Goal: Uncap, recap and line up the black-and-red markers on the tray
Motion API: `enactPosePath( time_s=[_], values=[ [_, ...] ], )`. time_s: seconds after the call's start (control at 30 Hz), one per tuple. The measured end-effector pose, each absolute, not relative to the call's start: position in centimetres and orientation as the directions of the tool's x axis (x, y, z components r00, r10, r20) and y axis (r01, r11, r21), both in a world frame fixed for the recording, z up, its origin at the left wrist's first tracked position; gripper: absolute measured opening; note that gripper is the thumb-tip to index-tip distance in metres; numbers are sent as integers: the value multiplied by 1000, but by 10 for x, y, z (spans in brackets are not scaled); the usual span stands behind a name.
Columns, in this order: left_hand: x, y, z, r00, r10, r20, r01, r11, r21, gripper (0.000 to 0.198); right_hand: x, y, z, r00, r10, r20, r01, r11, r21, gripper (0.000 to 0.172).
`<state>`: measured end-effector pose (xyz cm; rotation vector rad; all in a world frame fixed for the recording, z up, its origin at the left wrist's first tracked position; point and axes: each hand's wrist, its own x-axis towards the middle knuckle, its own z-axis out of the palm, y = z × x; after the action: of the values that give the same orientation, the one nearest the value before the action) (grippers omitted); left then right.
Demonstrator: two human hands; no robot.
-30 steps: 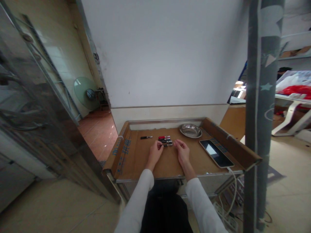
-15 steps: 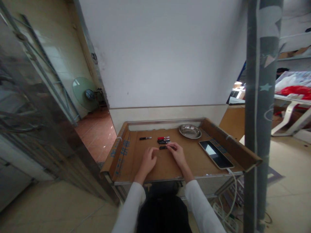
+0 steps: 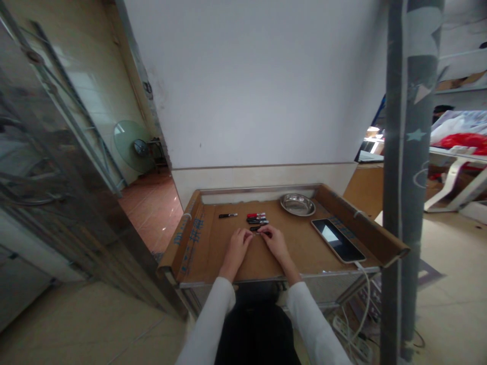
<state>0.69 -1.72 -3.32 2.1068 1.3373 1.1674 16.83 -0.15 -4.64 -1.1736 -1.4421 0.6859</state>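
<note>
My left hand point(image 3: 239, 243) and my right hand point(image 3: 276, 241) meet over the middle of the cardboard surface. Both are closed in a pinch, fingertips almost touching. A small, thin, light-coloured piece point(image 3: 256, 233) shows between them; its kind is too small to tell. A short black marker point(image 3: 254, 228) lies just beyond the fingertips, partly hidden by the right fingers. Behind it are a red marker point(image 3: 255, 216) and several black ones point(image 3: 257, 221), side by side. Another black marker point(image 3: 227, 215) lies apart to the left.
A round metal dish point(image 3: 298, 204) stands at the back right. In front of it lies a phone point(image 3: 338, 241) with a white cable point(image 3: 367, 289) hanging off the edge. Raised cardboard sides point(image 3: 365, 225) border the cart; a grey post point(image 3: 403, 177) stands at right.
My left hand has moved right and its fingers have closed, meeting the right hand. My right fingers have shifted slightly down; a light piece now shows between the fingertips.
</note>
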Motion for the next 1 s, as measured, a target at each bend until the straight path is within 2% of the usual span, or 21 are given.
enactPosePath(
  time_s=[0.1, 0.23, 0.33, 0.43, 0.57, 0.73, 1.0],
  values=[
    [20, -1, -30, 66, 870, 489, 602, -426, 676, 10, 169, -4, -46, 77, 916, 394, 332, 349, -876, 15],
    [31, 15, -26, 36, 854, 519, 692, -396, 603, 10, 170, -4, -48, 74, 897, 435, 369, 381, -848, 20],
    [29, 14, -26, 26, 841, 540, 676, -413, 611, 15, 170, -4, -51, 75, 866, 495, 456, 412, -789, 21],
    [22, 4, -29, 149, 835, 530, 611, -499, 614, 19, 170, -5, -53, 82, 838, 539, 582, 399, -709, 22],
    [19, -8, -32, 378, 795, 474, 602, -600, 527, 16, 174, -8, -55, 132, 818, 560, 700, 323, -637, 15],
    [23, -4, -35, 391, 803, 449, 635, -589, 501, 7, 176, -7, -59, 151, 828, 540, 669, 317, -673, 12],
    [32, 14, -38, 253, 836, 486, 710, -502, 493, 10, 171, 5, -57, 94, 824, 559, 679, 358, -641, 29]
  ],
)
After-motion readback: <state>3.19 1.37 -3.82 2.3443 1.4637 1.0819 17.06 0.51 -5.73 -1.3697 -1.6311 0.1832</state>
